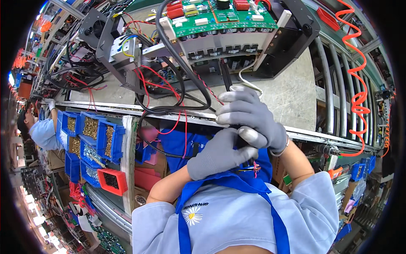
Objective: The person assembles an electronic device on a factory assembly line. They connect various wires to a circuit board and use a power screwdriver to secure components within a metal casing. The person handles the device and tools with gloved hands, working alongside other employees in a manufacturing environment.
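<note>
Both of my hands wear grey gloves and meet in front of my chest. My right hand [253, 116] wraps the top of a black tool handle [242, 142], and my left hand [219, 155] closes over the handle from below. The tool's thin black shaft [226, 75] rises from my right hand to the lower edge of an open electronics unit [220, 40]. That unit carries a green circuit board [224, 19] and stands on the grey workbench [292, 95]. Black cables [179, 63] and red wires [163, 82] loop down from the unit, just left of my hands.
Blue bins of screws [91, 127] and a red bin [112, 180] hang below the bench edge at left. An orange coiled hose [357, 97] dangles at right beside metal rollers [334, 84]. Another person [40, 131] works at far left.
</note>
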Tool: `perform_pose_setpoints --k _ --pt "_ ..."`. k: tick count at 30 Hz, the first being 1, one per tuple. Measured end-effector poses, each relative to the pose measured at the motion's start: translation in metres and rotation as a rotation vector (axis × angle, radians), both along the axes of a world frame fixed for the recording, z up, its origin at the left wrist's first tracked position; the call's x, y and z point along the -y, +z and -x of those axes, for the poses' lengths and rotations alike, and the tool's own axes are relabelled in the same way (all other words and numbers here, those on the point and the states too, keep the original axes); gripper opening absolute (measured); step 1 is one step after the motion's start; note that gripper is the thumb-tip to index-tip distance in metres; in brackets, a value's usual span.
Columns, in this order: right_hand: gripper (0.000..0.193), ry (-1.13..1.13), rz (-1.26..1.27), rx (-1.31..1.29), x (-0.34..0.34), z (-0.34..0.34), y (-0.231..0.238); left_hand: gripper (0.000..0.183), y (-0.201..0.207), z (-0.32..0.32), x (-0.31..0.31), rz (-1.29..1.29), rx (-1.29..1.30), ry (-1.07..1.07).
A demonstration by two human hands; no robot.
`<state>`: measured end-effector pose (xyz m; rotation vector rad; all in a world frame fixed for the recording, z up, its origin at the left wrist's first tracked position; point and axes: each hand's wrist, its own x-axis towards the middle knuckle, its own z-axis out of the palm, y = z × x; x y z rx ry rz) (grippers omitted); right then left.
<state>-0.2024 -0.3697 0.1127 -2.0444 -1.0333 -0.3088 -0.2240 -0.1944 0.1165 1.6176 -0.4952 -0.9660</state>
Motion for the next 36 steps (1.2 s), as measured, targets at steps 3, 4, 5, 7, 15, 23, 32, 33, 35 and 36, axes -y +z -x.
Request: perform_pose_setpoints --k 3,4,5,7,15,23,32,33,35,36 --pt "0.018 0.144 -0.032 0.132 0.003 -0.028 -0.017 0.044 -0.005 0.018 -0.001 0.06 0.043 0.086" --pt "0.018 0.103 -0.079 0.19 0.007 -0.037 -0.025 0.05 -0.009 0.023 0.001 0.104 0.106 0.159" --pt "0.019 0.06 -0.097 0.225 0.018 -0.052 -0.037 0.052 -0.01 0.023 0.004 0.149 0.034 0.144" --pt "0.022 -0.105 -0.314 0.062 0.043 -0.07 -0.043 0.055 -0.009 0.021 0.006 0.13 0.166 0.141" --pt "0.063 -0.614 -0.78 -0.265 0.056 -0.081 -0.058 0.076 -0.004 0.017 -0.007 0.063 0.646 0.343" --pt "0.053 -0.525 -0.635 -0.301 -0.006 -0.043 0.017 0.042 0.064 -0.038 -0.011 -0.125 1.487 0.33" --pt "0.035 -0.303 -0.371 0.214 -0.028 -0.06 0.006 0.019 0.101 -0.055 -0.012 0.109 1.66 0.381" --pt "0.036 -0.262 -0.364 0.237 -0.029 -0.062 0.01 0.018 0.1 -0.056 -0.014 0.136 1.639 0.398" --pt "0.038 -0.182 -0.364 0.272 -0.03 -0.064 0.025 0.015 0.107 -0.057 -0.02 0.166 1.534 0.386" --pt "0.036 -0.13 -0.369 0.276 -0.034 -0.063 0.039 0.016 0.11 -0.062 -0.024 0.159 1.485 0.393"
